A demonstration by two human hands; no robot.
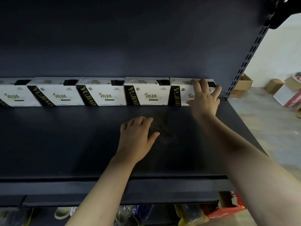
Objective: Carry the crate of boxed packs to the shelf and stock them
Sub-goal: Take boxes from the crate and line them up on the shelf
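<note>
Five boxed packs (104,93) stand in a row along the back of the dark shelf (65,144). The right hand (203,97), fingers spread and released, lies flat against the rightmost pack (178,95). The left hand (136,136) rests loosely curled on the shelf, grasping nothing.

both bare forearms stretch forward. the right grip (204,97) reaches farthest, fingers straight and spread. the left grip (137,136) sits nearer, palm down, fingers loosely bent, thumb out.

dark shelf (81,144), five boxed packs (104,95) along its back
</note>
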